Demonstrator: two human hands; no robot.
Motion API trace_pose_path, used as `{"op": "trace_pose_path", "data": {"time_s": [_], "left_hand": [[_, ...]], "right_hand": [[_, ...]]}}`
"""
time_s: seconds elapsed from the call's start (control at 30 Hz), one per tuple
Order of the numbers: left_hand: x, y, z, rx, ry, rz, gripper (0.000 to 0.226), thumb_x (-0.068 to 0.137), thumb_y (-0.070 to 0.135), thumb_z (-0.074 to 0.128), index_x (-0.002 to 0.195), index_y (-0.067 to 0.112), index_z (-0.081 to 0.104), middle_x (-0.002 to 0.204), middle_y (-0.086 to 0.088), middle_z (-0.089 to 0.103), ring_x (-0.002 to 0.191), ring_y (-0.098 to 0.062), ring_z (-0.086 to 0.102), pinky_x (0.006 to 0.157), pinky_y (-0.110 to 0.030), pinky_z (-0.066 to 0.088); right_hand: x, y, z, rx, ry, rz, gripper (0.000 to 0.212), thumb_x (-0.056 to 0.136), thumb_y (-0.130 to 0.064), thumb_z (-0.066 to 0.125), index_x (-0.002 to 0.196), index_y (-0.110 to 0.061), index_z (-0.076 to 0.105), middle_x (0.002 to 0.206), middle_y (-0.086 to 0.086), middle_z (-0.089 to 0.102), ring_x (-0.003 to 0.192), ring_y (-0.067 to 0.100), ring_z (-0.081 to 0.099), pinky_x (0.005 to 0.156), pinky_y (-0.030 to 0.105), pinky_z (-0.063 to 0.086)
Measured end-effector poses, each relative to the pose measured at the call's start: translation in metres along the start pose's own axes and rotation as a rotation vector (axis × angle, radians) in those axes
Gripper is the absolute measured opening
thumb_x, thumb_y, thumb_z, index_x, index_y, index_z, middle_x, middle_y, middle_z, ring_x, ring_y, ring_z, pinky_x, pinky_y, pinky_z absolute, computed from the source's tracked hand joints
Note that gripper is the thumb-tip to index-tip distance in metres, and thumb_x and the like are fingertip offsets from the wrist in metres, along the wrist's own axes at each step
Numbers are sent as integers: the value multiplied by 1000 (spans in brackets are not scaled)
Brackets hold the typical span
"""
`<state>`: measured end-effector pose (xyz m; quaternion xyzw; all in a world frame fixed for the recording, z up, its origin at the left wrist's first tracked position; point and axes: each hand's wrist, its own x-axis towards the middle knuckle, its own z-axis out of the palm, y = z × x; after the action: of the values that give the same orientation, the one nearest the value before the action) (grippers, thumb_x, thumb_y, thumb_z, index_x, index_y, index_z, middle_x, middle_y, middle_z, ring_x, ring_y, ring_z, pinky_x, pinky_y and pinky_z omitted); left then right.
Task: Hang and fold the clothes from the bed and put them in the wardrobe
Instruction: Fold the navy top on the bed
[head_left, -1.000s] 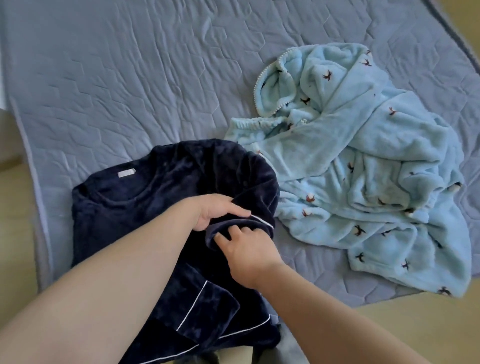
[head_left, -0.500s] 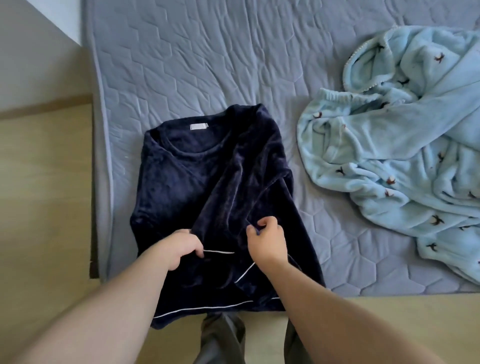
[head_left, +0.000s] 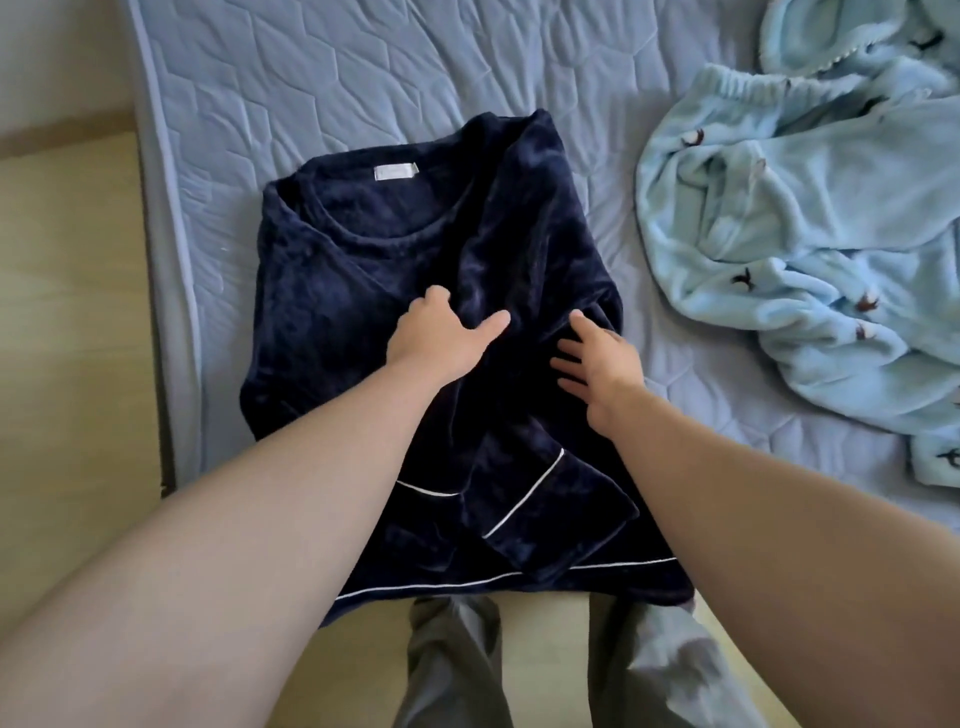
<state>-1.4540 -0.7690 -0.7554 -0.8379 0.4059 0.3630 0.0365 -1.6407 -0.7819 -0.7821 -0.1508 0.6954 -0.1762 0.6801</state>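
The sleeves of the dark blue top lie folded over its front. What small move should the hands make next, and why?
Probably slide both hands down to the hem and fold it up toward the collar. The navy top lies flat on the bed, its piped cuffs lie on its front, and the left hand and right hand rest open on it, gripping nothing.

My left hand (head_left: 441, 340) presses palm-down on the middle of the navy top (head_left: 358, 291), which lies on the bed (head_left: 311, 78). At its 3 o'clock my right hand (head_left: 600, 364), fingers spread, rests on the top's sleeve (head_left: 540, 467). A light blue fleece garment (head_left: 805, 234) lies crumpled at 2 o'clock.
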Motion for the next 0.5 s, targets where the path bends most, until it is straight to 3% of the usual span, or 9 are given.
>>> {"op": "trace_pose_path", "data": {"time_s": [0.07,0.13,0.17,0.3,0.4,0.5], "left_hand": [[16,10,0,149,-62,13,67,84,46,72,135,15,41,135,-7,53,115,-31,57,84,-43,52],[31,12,-4,189,9,-14,37,85,10,63,117,14,44,122,-11,59,98,-31,59,71,-39,49],[38,9,-9,173,61,-47,33,84,3,57,114,13,46,118,-13,60,94,-31,58,69,-39,48],[56,-11,-28,185,215,-186,38,88,0,55,125,8,51,123,-18,59,105,-38,61,80,-43,53],[63,-16,-27,237,227,-184,38,88,-2,54,124,9,51,123,-19,60,105,-39,62,76,-42,52],[71,-6,-21,223,217,-197,40,88,0,56,126,12,53,127,-19,60,111,-40,61,80,-41,49]], "right_hand": [[8,-8,1,26,-42,14,39,95,-50,63,128,-29,58,114,-2,70,96,18,73,86,38,58],[14,-15,2,50,-76,25,50,95,-50,64,138,-29,53,119,-2,69,96,19,74,83,37,59],[17,-18,2,65,-89,37,51,95,-50,64,139,-29,52,120,-2,69,96,19,74,80,36,59],[29,-34,-2,263,-156,127,36,97,-46,61,126,-24,61,113,0,74,100,23,72,80,36,56],[35,-44,-5,480,-179,230,39,99,-49,55,124,-19,63,117,2,72,110,23,66,96,38,49],[39,-55,-5,571,-148,301,31,102,-45,50,114,-19,62,109,4,72,110,23,65,95,38,46]]}}
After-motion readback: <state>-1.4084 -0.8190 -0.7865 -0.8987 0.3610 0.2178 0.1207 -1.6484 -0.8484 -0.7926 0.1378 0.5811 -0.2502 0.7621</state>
